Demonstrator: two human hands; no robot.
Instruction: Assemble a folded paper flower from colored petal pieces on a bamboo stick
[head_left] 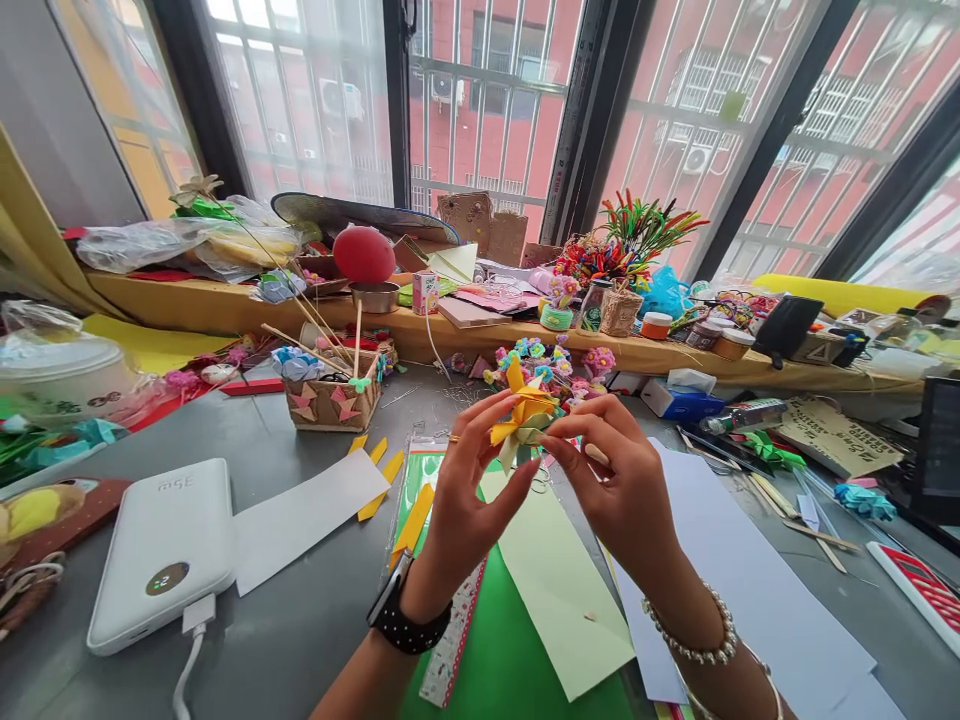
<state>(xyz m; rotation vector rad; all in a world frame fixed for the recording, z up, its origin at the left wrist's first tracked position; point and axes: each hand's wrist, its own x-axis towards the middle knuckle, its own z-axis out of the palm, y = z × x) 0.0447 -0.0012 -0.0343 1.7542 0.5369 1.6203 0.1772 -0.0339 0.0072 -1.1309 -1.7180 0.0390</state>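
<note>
A yellow-orange paper flower (529,408) with pale green folded parts beneath it is held up between my hands, above the desk. My left hand (472,490) grips its left side, fingers curled round the petals. With thumb and forefinger, my right hand (619,460) pinches the pale green part on the right. Below lie a light green paper strip (559,590), a green folder (517,650) and a patterned ruler (454,640). Yellow folded paper pieces (414,518) rest left of my left hand. Fingertip contact is partly hidden.
A white power bank (169,550) with a cable stands at left beside a white paper strip (311,515). Behind it is a cardboard box (330,405) with sticks. White sheets (750,580) lie at right. Craft supplies crowd the window ledge (480,335).
</note>
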